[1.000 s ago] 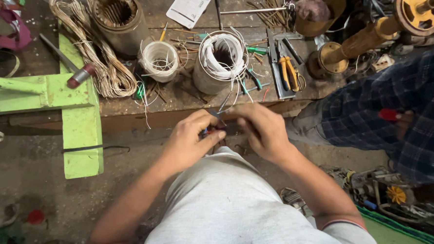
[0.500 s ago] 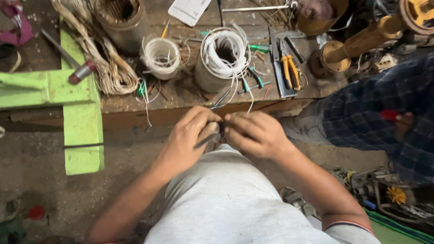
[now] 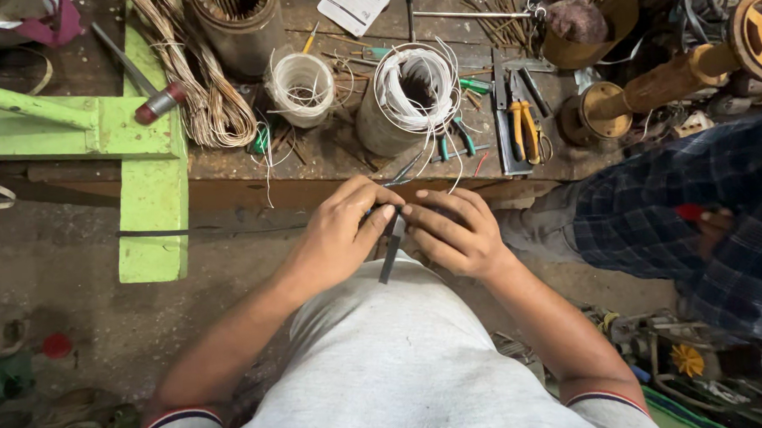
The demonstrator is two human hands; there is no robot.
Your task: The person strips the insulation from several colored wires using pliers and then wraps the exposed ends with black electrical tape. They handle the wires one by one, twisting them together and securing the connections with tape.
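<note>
The step in hand looked like fine work on a thin wire end, done close to the body with a small dark tool. The left hand was curled shut around the upper part of the dark tool, thumb and forefinger pinching it near the top, while its slim lower end hung down toward the person's grey shirt. The right hand was closed too, its fingertips pressed in against the head of the tool, and it seemed to pinch something very small there; what exactly it held was too fine to tell. Both hands met just in front of the edge of the wooden workbench, touching each other at the tool. Thin white strands trailed off the bench edge down toward the fingers from the coil of white wire, which sat on the bench just beyond the hands. A smaller white spool stood to its left, and yellow-handled pliers lay to its right, well clear of both hands. A person in a blue checked shirt sat to the right. The next move, in my judgement, would call for a steady grip and small, careful finger pressure at the tool's head.
</note>
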